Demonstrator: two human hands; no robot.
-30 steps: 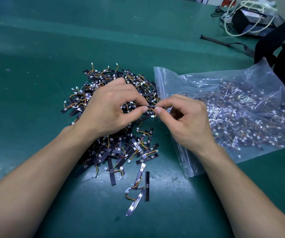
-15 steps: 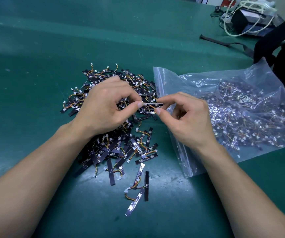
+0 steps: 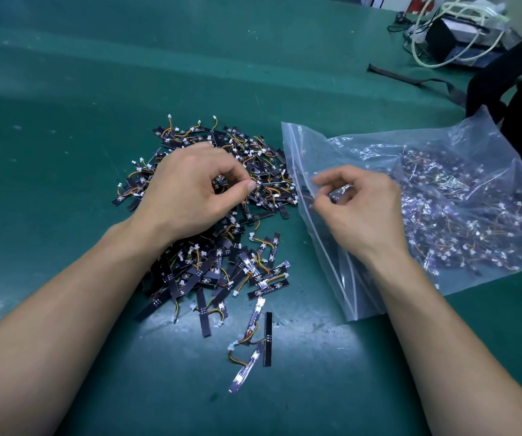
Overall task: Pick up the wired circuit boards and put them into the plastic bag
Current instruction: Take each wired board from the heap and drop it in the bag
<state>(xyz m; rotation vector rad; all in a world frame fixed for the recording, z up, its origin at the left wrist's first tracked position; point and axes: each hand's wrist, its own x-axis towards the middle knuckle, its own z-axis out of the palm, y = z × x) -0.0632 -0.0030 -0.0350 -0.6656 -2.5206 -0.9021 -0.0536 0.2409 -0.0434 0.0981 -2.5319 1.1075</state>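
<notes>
A heap of small black wired circuit boards (image 3: pixel 209 272) with orange-yellow wires and white plugs lies on the green mat. My left hand (image 3: pixel 190 193) rests over the top of the heap, with thumb and forefinger pinching one board (image 3: pixel 269 184) at its edge. To the right lies the clear zip plastic bag (image 3: pixel 332 265), its mouth facing the heap, with many boards (image 3: pixel 460 221) inside. My right hand (image 3: pixel 360 209) hovers over the bag's mouth, fingers loosely curled, thumb and forefinger apart. A dark board (image 3: pixel 303 188) sits just off its fingertips at the bag's opening.
A few stray boards (image 3: pixel 255 338) lie in front of the heap. At the far right are a black bag with a strap (image 3: pixel 504 80), a dark box (image 3: pixel 451 42) and white cables (image 3: pixel 426 58). Bare green mat (image 3: pixel 64 121) stretches to the left and back.
Both hands were pinching one board between them. My right hand has since drawn away to the right over the bag's mouth and its fingers have parted. My left hand stays on the heap.
</notes>
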